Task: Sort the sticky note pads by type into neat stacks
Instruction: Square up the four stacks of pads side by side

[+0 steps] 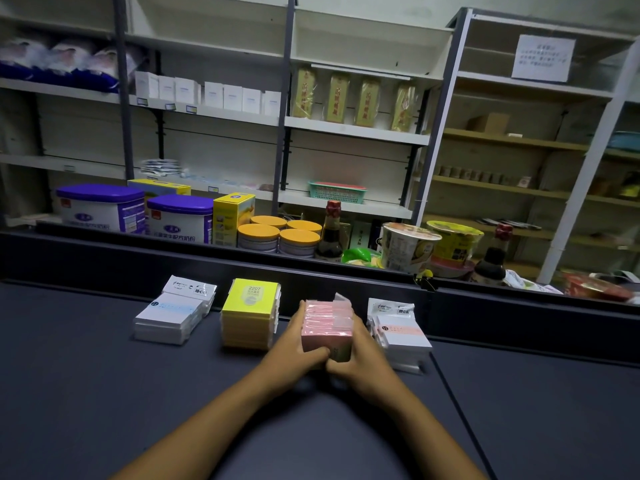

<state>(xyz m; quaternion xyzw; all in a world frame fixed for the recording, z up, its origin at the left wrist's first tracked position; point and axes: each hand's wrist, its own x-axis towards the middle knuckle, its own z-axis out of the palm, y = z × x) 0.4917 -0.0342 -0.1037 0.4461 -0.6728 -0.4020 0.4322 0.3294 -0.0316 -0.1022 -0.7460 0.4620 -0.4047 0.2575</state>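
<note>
Several stacks of sticky note pads stand in a row on the dark table (104, 393). At the left is a white stack with a blue stripe (169, 318). Beside it rises a yellow stack (250, 313). The pink stack (327, 325) sits in the middle, pressed between both hands. My left hand (294, 348) holds its left side and front corner. My right hand (360, 358) holds its right side, fingertips meeting the left at the front. A white stack with a pink stripe (401, 336) stands just right of my right hand.
A raised dark ledge (207, 261) runs behind the stacks. Behind it stand purple-lidded tubs (100, 207), yellow-lidded tins (277, 233), a yellow box, sauce bottles (330, 233) and cup noodles (408, 245). Shelving fills the background. A seam (460, 403) crosses the table at right.
</note>
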